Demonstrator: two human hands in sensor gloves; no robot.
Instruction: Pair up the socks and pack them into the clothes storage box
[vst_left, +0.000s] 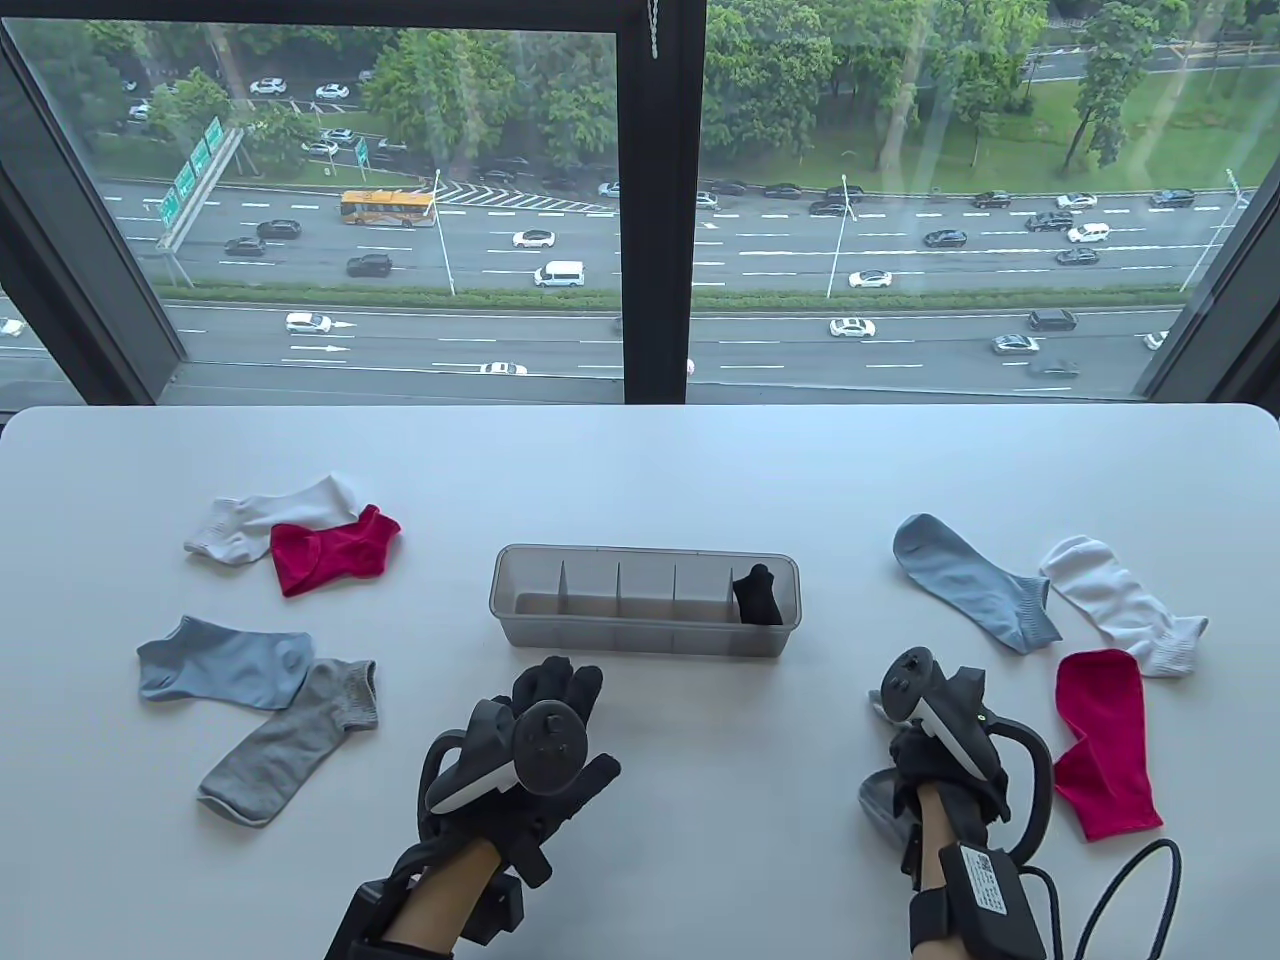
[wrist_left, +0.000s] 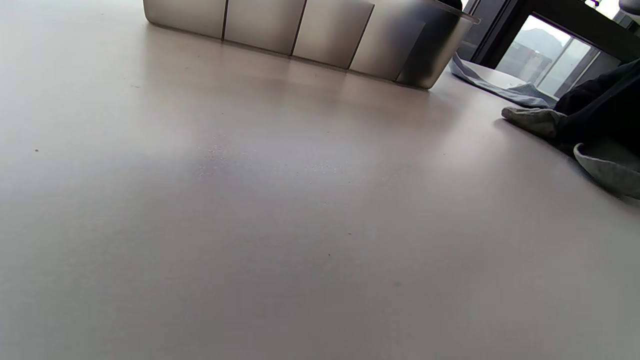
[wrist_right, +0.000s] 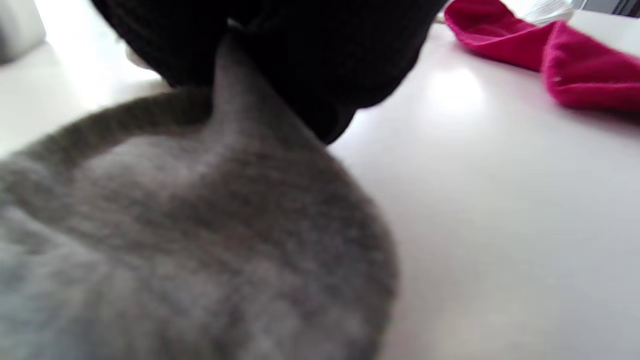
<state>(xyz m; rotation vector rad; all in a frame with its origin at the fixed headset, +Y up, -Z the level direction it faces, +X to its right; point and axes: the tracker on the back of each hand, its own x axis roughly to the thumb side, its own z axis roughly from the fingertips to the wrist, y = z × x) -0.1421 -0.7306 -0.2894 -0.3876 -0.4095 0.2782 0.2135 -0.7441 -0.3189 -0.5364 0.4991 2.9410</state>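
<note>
The grey sock lies on the worktop under the right hand, which seems to pinch it. Left hand hovers flat, fingers straight, holding nothing.

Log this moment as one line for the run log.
box: black socks in rightmost compartment | right hand: grips grey sock | left hand: open, empty | matching grey sock on table, left

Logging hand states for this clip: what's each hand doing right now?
Left hand: open, holding nothing, above the table.
Right hand: grips a grey sock.
</note>
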